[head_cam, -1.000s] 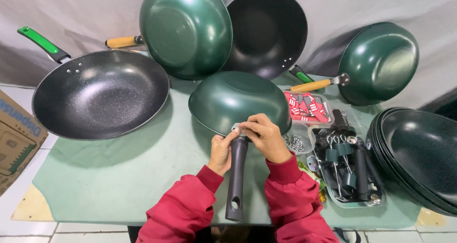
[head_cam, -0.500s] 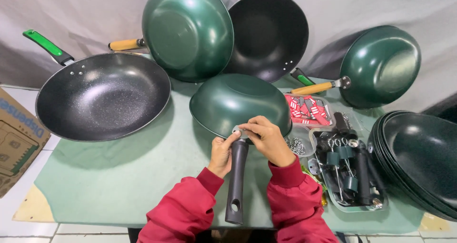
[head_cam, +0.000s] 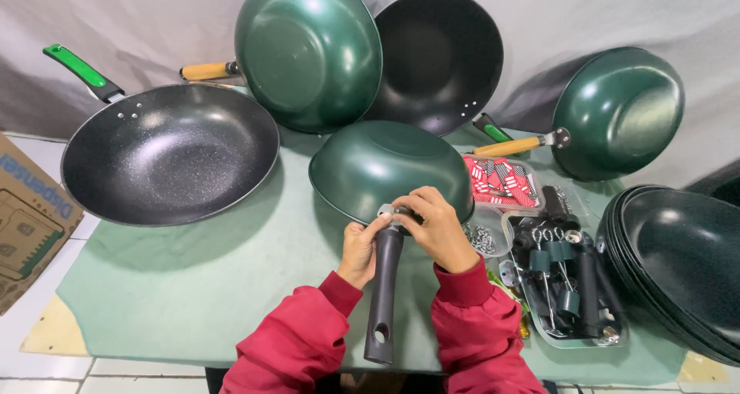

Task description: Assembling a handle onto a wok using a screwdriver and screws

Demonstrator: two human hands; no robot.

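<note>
A large black speckled pan (head_cam: 169,163) with a green handle lies at the left of the desk (head_cam: 193,301); two green pans (head_cam: 308,51) (head_cam: 620,112) and a black one (head_cam: 439,58) lean on the grey backdrop above; stacked dark pans (head_cam: 678,263) fill the right edge; a clear tray of dark handles (head_cam: 566,286) sits lower right; a cardboard box (head_cam: 27,224) stands far left.

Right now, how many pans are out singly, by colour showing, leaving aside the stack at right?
Green outside showing: 3
Black inside showing: 2
Total: 5
Both hands, left hand and right hand, fit a dark handle to the nearest.
</note>
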